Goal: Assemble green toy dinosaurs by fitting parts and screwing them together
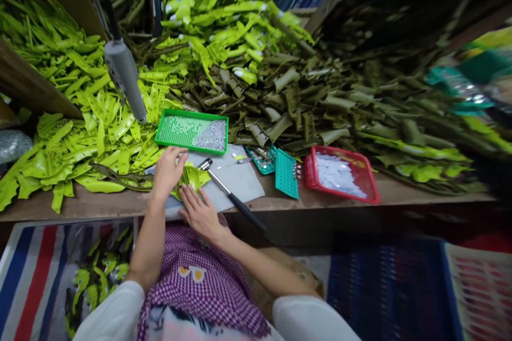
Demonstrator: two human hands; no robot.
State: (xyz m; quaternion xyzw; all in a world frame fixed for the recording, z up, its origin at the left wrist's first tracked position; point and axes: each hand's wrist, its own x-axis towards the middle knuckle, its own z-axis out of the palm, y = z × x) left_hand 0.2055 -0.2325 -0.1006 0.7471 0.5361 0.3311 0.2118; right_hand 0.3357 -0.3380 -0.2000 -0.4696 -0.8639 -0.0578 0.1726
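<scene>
A lime-green plastic piece (192, 176) lies on a grey mat (240, 181) at the bench's front edge. My left hand (168, 170) rests on the piece's left side with fingers curled over it. My right hand (200, 212) presses flat on its near side, fingers stretched out. A small hammer (230, 192) with a black handle lies on the mat just right of the piece, touching neither hand. A green tray (191, 130) with small silver parts sits right behind my left hand.
Heaps of lime-green parts (80, 112) and olive-green parts (320, 101) fill the bench. A grey hanging power tool (125, 77) dangles at left. A red tray (342, 173) with white bits and teal trays (286, 173) sit at right. A striped bag (52, 266) holds finished pieces below.
</scene>
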